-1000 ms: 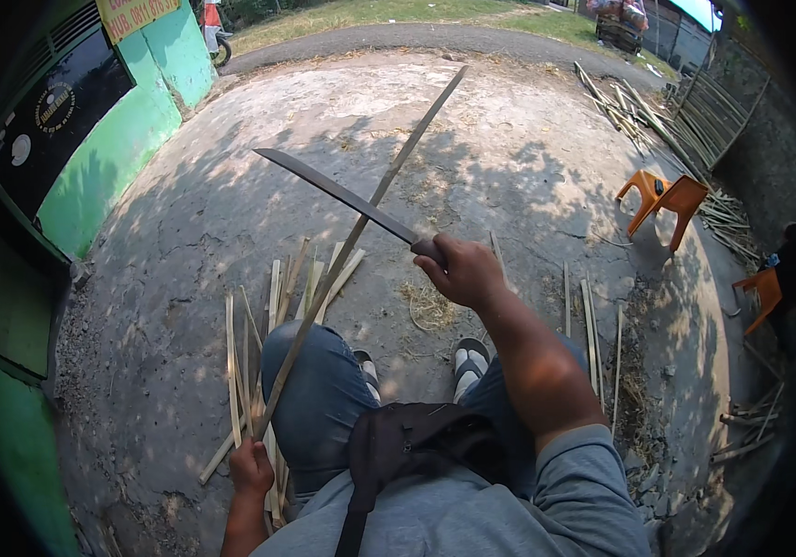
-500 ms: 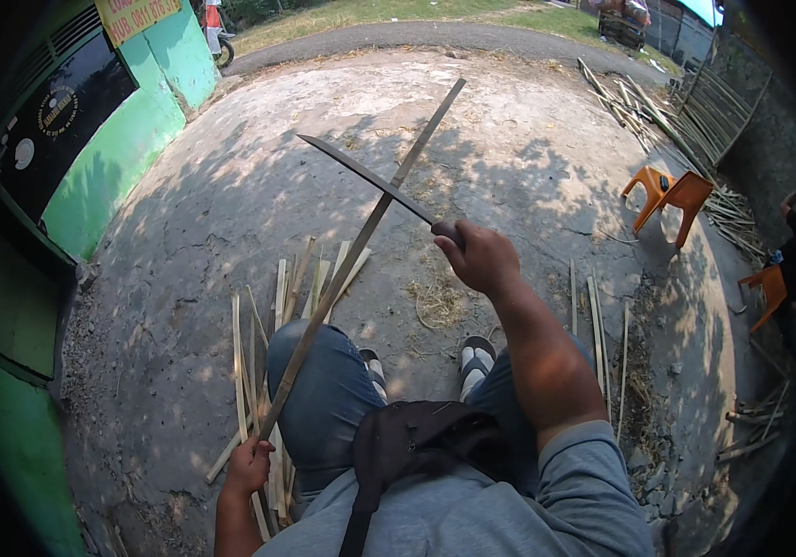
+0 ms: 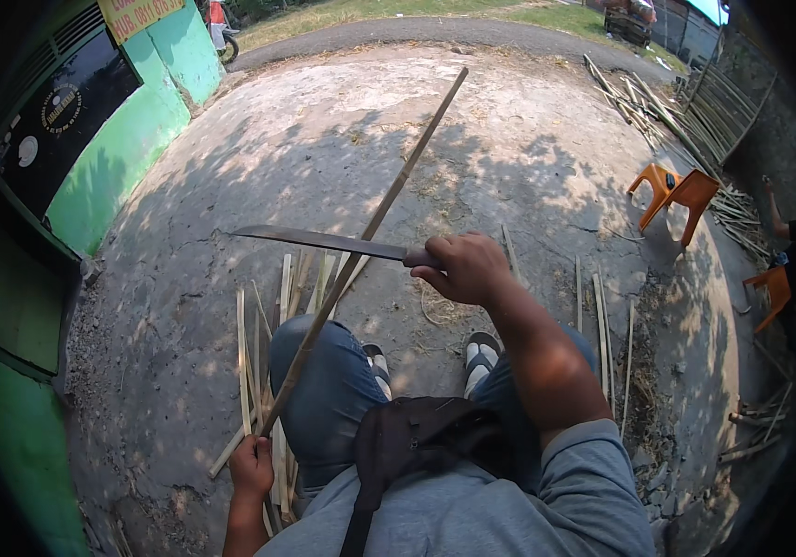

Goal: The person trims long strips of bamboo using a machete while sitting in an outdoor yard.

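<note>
The left grip [image 3: 252, 466] clasps a long strip [image 3: 378, 217], the right grip [image 3: 469, 267] a machete [image 3: 314, 239] crossing it

Metal machete [image 3: 319, 240]: dark grey blade, brown handle
Long narrow wooden strip [image 3: 382, 202]: grey-brown
Thin split strips [image 3: 244, 367]: pale yellow
Short-sleeved shirt [image 3: 472, 515]: grey
Denim trousers [image 3: 322, 390]: blue
Fabric bag [image 3: 407, 441]: black
Plastic chair [image 3: 695, 197]: orange
Painted wall [image 3: 119, 176]: mint green
Concrete ground [image 3: 184, 316]: grey, shadow-dappled
</note>
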Demonstrator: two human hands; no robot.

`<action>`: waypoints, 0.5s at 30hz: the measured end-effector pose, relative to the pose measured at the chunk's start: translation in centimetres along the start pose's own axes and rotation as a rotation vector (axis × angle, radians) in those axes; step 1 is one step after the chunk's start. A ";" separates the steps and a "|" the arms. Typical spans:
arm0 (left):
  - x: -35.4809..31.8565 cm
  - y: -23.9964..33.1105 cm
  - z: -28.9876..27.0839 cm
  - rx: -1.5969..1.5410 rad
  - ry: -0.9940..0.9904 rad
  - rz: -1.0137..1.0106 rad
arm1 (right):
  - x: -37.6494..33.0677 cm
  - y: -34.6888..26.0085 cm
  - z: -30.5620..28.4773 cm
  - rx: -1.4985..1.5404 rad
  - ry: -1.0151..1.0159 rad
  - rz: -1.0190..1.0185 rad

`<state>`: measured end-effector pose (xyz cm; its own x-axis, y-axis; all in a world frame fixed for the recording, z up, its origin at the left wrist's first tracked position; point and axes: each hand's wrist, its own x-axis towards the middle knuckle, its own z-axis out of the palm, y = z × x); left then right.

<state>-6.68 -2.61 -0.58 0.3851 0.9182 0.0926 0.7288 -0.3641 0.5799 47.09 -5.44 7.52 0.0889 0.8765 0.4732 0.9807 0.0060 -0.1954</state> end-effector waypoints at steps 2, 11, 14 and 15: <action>0.2 0.4 -0.1 0.020 0.007 -0.013 | 0.1 1.7 -0.1 -0.010 0.027 0.143; -0.5 0.8 0.4 0.159 0.091 0.012 | -0.6 -1.6 -0.6 0.001 -0.093 -0.049; -0.7 0.8 0.8 0.154 0.065 -0.010 | -0.5 -2.1 0.0 0.001 -0.089 -0.154; -0.7 0.8 0.8 0.157 0.068 0.002 | -0.4 -2.1 0.1 -0.003 -0.075 -0.199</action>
<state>-5.91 -3.72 -0.86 0.3512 0.9239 0.1518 0.8095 -0.3811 0.4465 44.93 -5.70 7.66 -0.1196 0.8915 0.4369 0.9781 0.1813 -0.1021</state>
